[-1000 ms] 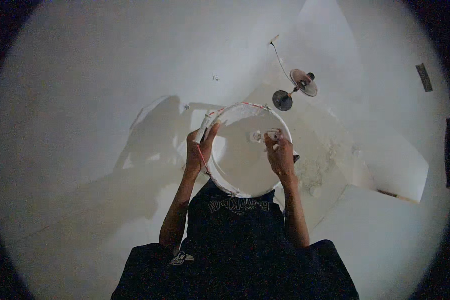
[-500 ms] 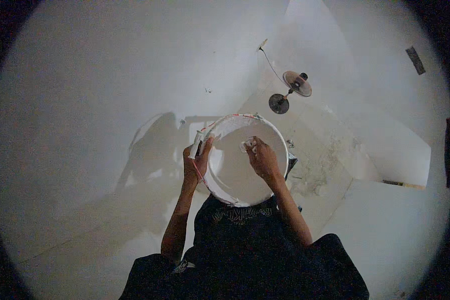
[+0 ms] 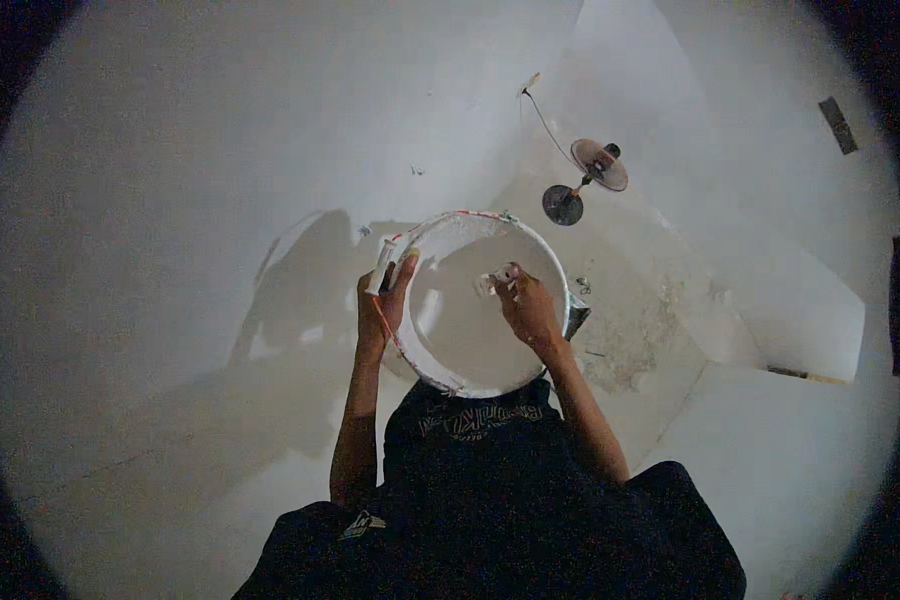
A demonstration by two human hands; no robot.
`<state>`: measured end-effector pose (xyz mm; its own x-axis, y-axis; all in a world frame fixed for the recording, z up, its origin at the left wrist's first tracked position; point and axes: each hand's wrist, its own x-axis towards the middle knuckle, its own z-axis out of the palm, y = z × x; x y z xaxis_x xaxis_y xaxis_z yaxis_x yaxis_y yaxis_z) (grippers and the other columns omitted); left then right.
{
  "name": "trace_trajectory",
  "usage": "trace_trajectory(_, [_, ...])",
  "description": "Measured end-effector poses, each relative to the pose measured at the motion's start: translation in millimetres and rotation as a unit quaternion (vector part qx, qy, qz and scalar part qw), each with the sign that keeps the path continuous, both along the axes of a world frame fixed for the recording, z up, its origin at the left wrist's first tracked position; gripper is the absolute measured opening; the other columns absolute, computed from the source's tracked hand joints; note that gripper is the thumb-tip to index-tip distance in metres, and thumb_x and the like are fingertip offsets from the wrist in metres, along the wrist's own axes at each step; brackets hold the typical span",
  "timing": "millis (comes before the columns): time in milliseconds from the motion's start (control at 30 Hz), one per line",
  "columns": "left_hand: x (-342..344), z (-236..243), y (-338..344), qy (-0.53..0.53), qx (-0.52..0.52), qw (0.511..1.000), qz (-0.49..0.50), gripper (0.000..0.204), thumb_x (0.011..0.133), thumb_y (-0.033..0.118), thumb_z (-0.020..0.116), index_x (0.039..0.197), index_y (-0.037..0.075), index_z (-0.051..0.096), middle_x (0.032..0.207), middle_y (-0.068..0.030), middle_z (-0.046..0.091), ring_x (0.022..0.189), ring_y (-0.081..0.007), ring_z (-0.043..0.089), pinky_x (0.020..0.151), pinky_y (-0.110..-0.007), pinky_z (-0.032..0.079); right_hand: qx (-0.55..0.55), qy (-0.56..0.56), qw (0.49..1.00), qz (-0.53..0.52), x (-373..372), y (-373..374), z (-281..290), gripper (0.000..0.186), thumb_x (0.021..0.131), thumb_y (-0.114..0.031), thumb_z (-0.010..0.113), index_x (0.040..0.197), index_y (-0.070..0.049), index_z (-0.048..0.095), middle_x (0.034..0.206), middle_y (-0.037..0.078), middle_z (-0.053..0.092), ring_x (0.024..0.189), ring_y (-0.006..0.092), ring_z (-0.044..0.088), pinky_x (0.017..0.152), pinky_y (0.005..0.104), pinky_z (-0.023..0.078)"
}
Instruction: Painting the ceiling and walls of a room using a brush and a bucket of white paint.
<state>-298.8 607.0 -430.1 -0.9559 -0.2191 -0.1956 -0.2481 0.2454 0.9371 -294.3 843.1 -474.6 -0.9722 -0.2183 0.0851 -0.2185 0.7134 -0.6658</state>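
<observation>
A round white bucket (image 3: 562,250) with red marks along its rim is held in front of my body. Pale, creamy paint or putty (image 3: 460,330) shows inside it. My left hand (image 3: 385,300) grips the bucket's left side, thumb over the rim, beside its white handle grip (image 3: 380,268). Over the bucket's opening my right hand (image 3: 530,308) is closed, its fingers pinching a small whitish, smeared lump (image 3: 487,284). What that lump is cannot be made out, nor whether it touches the pale surface.
Ahead to the right, a standing fan (image 3: 598,165) with a dark round base (image 3: 562,205) is on the floor near the wall corner, its cord running up to a wall socket (image 3: 530,84). Stains mark the floor (image 3: 630,340) right of the bucket. A dark strip (image 3: 838,125) is at far right.
The bucket and my left hand have shifted slightly up and left in view. My right hand has moved a little to the right relative to the bucket, still pinching the lump.
</observation>
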Motion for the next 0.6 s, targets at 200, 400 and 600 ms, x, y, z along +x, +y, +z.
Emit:
trace_trajectory(200, [0.5,-18.7,-4.1,-0.037,0.004,0.999,0.006,0.043,0.083,0.039,0.067,0.087,-0.004,0.064,0.068,-0.0053,0.060,0.066,-0.0121,0.051,0.067,-0.031,0.044,-0.010,-0.177,0.984,-0.031,-8.6,-2.5,-2.1,0.030,0.091,-0.022,0.048,0.109,0.001,0.055,0.106,0.024,0.059,0.092,0.0417,0.058,0.080,0.0462,0.048])
trace_trajectory(400, [4.8,-45.1,-14.4,0.068,-0.071,0.994,-0.044,0.045,0.083,0.042,0.065,0.090,-0.002,0.065,0.074,-0.0090,0.064,0.070,-0.0139,0.056,0.071,-0.032,0.044,-0.031,-0.032,0.998,-0.048,-11.9,-6.0,-24.9,0.022,0.089,-0.021,0.056,0.091,0.001,0.058,0.074,0.020,0.061,0.066,0.0342,0.060,0.062,0.0419,0.045])
trace_trajectory(600, [3.2,-34.2,-4.5,0.158,-0.124,0.979,-0.038,0.044,0.084,0.042,0.065,0.092,-0.001,0.067,0.084,-0.0107,0.067,0.074,-0.0146,0.058,0.076,-0.033,0.045,-0.026,-0.122,0.992,-0.001,-6.6,-7.7,7.9,0.026,0.091,-0.022,0.051,0.100,0.003,0.055,0.090,0.025,0.059,0.083,0.0437,0.057,0.070,0.0481,0.047])
